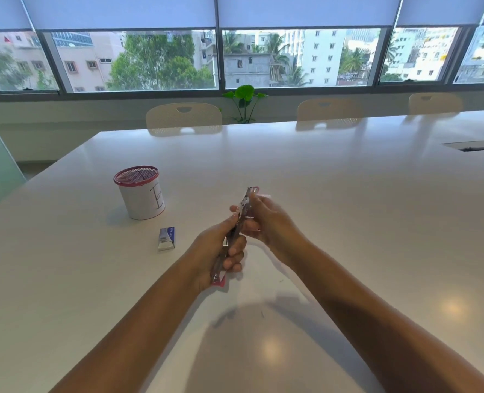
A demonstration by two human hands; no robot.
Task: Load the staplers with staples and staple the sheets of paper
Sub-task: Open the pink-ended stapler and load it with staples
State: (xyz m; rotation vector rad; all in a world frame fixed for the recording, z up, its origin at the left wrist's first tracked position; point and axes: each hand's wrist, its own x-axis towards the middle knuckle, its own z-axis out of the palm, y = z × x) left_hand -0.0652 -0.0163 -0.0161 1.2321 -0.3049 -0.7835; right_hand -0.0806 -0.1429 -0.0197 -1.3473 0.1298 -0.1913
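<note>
A pink stapler (pixel 245 204) with its metal channel swung open is held above the white table (pixel 348 211). My left hand (pixel 221 251) grips its lower end, where a pink tip sticks out below the palm. My right hand (pixel 266 219) pinches the upper end near the top. A small blue and white staple box (pixel 166 238) lies open on the table to the left of my hands. A white sheet of paper (pixel 266 196) shows just behind my right hand, mostly hidden.
A red mesh pen cup (pixel 140 192) wrapped in white paper with a letter on it stands at the left. Three cream chairs (pixel 184 117) line the far table edge, with a green plant (pixel 245 103) by the window. A cable slot (pixel 473 145) sits far right.
</note>
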